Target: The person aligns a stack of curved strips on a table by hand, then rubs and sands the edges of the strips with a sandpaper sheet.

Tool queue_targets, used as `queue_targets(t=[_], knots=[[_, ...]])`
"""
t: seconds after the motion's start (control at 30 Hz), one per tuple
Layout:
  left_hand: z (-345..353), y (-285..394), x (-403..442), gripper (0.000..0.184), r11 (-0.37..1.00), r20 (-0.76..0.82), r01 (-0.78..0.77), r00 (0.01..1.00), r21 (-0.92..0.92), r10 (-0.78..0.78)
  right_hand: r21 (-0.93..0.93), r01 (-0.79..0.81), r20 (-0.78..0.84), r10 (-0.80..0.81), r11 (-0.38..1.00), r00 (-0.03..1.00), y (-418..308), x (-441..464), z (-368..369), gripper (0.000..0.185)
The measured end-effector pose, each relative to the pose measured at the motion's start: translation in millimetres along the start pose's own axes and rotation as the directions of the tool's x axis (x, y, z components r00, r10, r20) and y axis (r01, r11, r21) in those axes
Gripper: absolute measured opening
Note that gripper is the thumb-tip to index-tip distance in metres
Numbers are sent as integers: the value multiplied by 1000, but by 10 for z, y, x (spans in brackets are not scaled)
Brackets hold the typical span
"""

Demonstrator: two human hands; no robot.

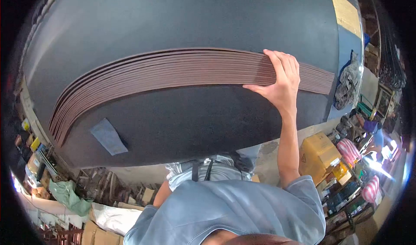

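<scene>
Long, thin brown strips (190, 69) lay gathered in a curve on a dark tabletop (208, 15), some gaps unclosed, the bare right hand's grip (284, 78) pinching their outer edges

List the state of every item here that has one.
Brown strips: lying close together, curved in an arc.
Right hand: spread across the strips, thumb at near edge, fingers at far edge.
Blue-grey piece: lying flat.
Grey cloth: crumpled.
Green sack: crumpled.
Left hand: out of sight.
</scene>
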State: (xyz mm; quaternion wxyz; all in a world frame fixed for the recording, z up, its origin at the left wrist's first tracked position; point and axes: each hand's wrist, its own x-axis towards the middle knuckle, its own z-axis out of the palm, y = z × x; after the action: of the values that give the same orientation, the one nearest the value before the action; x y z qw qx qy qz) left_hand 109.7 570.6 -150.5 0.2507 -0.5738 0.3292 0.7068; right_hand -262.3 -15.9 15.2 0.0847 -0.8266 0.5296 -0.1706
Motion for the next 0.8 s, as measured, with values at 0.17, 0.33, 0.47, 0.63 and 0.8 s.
queue_targets(t=[0.17,0.33,0.47,0.63,0.8], knots=[[-478,-268,162,35,982,-48,52,998,182,-44,5,-22,-21,22,1000,1000,144,-65,9,87],[-732,-300,373,36,971,-199,179,969,160,-146,-18,19,-61,-20,1000,998,372,-150,48,86],[-1227,-59,70,40,788,-164,67,985,612,44,-62,7,-83,-12,998,996,322,-189,38,84],[-2649,2200,-2266,24,794,-194,-524,783,307,592,-55,21,-52,-24,998,998,226,-64,52,86],[-3463,1559,-1727,67,785,-820,-265,-45,560,570,-29,73,-65,-75,997,995,175,2,71,85]])
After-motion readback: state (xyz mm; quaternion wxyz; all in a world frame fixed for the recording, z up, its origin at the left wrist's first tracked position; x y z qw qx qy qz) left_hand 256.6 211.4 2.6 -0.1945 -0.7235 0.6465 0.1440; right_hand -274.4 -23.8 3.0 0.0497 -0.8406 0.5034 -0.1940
